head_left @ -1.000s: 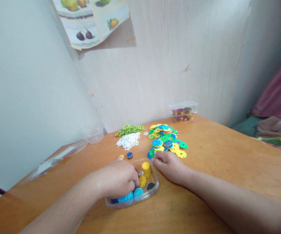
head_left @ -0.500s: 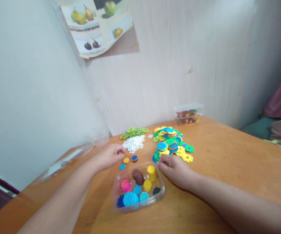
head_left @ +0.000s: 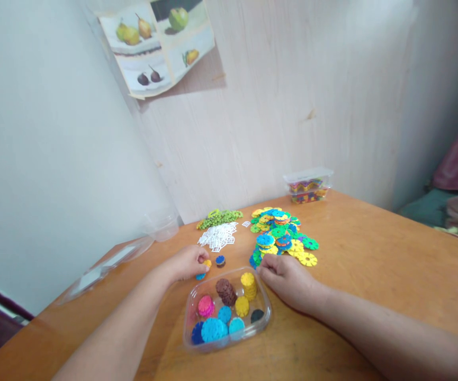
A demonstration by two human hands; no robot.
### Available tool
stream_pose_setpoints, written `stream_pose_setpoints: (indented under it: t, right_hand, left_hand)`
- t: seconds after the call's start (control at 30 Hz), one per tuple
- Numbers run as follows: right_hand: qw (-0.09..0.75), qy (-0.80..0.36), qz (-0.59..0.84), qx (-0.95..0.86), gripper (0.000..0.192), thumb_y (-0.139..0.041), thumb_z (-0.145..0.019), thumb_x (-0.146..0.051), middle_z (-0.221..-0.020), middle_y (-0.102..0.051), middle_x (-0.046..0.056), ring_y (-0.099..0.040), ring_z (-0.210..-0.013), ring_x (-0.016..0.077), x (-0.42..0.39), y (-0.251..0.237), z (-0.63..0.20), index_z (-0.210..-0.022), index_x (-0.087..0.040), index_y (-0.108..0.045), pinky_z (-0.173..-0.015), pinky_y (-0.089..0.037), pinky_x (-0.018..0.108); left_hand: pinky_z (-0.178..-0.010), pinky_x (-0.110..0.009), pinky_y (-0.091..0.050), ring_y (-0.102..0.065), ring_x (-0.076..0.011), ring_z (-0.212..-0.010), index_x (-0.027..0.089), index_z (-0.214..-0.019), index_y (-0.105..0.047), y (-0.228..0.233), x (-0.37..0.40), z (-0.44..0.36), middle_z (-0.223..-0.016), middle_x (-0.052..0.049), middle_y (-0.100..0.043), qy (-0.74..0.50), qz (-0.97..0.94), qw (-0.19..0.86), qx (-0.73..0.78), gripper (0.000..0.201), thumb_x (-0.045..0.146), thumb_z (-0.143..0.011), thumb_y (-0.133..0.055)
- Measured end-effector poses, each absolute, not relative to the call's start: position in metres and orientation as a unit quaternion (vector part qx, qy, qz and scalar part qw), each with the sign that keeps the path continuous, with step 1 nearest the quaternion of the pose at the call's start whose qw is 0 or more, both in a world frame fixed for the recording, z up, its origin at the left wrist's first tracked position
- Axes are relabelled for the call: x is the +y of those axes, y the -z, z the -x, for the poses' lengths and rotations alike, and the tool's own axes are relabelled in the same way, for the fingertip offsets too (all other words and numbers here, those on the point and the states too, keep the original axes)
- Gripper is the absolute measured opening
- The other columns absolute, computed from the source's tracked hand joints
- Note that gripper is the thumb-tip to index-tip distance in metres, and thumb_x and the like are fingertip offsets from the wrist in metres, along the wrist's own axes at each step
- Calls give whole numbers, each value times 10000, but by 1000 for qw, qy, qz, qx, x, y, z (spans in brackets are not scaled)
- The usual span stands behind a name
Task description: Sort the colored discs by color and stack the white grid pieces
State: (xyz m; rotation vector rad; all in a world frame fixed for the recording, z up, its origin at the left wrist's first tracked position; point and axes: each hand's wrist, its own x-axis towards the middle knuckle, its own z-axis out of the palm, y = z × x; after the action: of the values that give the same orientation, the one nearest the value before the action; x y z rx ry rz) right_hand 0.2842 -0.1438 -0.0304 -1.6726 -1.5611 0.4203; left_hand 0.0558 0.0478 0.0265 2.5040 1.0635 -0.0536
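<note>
While left hand [head_left: 187, 263] pinches discs [head_left: 204, 269], right hand [head_left: 286, 279] curled

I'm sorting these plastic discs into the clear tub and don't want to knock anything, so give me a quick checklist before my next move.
1. Clear tub flat on the table: ok.
2. Room left in the tub: ok, bare floor shows between the stacks.
3. Left hand on the small loose discs beside the tub: ok, fingertips touch them; grip cannot tell.
4. Right hand at the near edge of the disc pile: ok; what it holds cannot tell.
5. Yellow stack in the tub upright: ok.
</note>
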Motion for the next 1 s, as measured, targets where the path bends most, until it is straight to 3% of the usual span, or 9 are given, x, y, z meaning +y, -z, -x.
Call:
stream_pose_setpoints:
  t: [0.27,0.47,0.77,1.0]
  right_hand:
    - [397,-163,657,-619,164,-474,-818,-244,-640,-592,-19,-517,-619,127,-144,30,-284,-680,-196,-550,-554,-310,233]
    - [392,-167,660,-618,175,-460,-825,-251,-626,-567,-24,-499,-602,121,-145,27,-284,-675,-195,-531,-539,-296,231]
    - [389,-166,663,-617,195,-464,-830,-277,-614,-547,-24,-486,-598,118,-145,27,-284,-658,-194,-504,-535,-292,226]
    - [395,-156,662,-618,200,-465,-834,-283,-627,-560,-20,-478,-602,118,-146,26,-283,-667,-193,-529,-546,-306,224]
  left_hand:
    - [-629,-249,-401,-583,-167,-735,142,-815,-643,-10,61,-53,-769,-14,-647,-11,-913,170,371,223,305,-670,-594]
    - [-627,-251,-411,-592,-177,-738,157,-831,-649,-18,57,-50,-777,-22,-667,-39,-909,166,379,280,400,-696,-615]
    - [-746,-276,-434,-581,-171,-840,199,-937,-620,-88,-24,-64,-907,-16,-649,-85,-940,118,308,208,297,-762,-566]
    - [-711,-271,-370,-519,-150,-787,213,-829,-574,-85,-77,-77,-830,8,-600,-29,-976,48,212,53,223,-777,-569]
